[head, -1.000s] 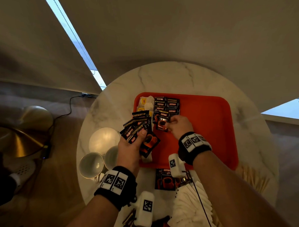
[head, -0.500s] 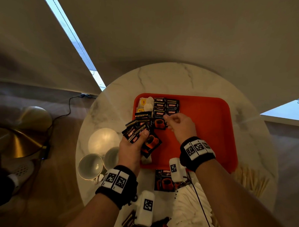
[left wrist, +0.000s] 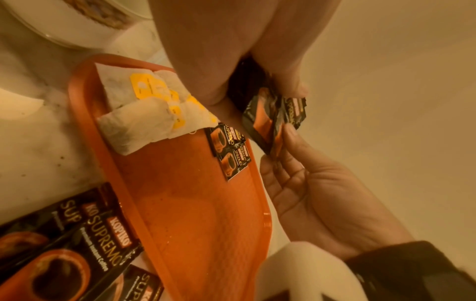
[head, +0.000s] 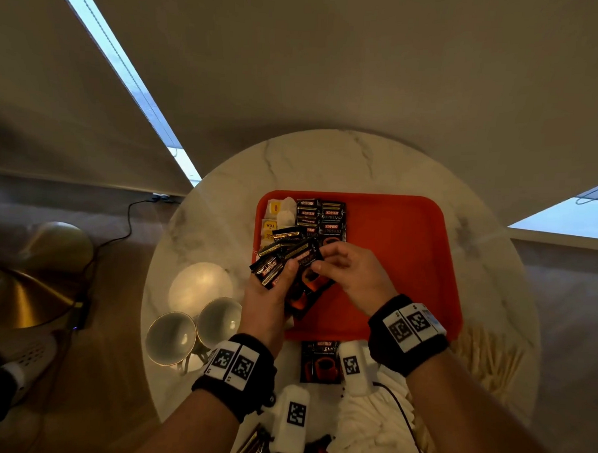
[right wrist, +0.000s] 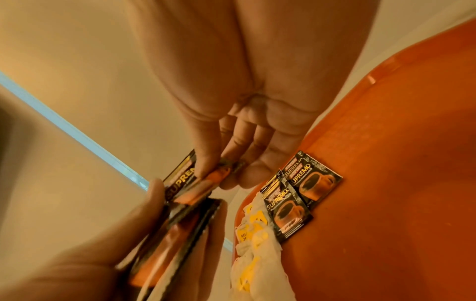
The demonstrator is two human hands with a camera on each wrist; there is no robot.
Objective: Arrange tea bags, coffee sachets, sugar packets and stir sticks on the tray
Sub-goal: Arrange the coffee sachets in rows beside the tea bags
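Note:
An orange tray (head: 398, 265) lies on the round marble table. Tea bags (head: 277, 218) with yellow tags fill its far left corner, and black coffee sachets (head: 322, 217) lie beside them in two overlapping columns. Over the tray's left edge, my left hand (head: 274, 287) grips a fan of coffee sachets (head: 275, 259), thumb on top. My right hand (head: 340, 265) pinches one sachet (right wrist: 213, 177) of that fan between thumb and fingers. In the left wrist view the held sachets (left wrist: 273, 116) hang above the tray (left wrist: 180, 203).
One loose coffee sachet (head: 321, 361) lies on the table before the tray, and more (left wrist: 64, 254) lie nearby. White packets (head: 374, 428) are fanned at the near edge. Wooden stir sticks (head: 490, 358) lie at the right. Two cups (head: 171, 337) and a saucer (head: 199, 287) stand at the left.
My right hand has come back from the sachet rows on the tray to the fan in my left hand and now pinches one sachet there.

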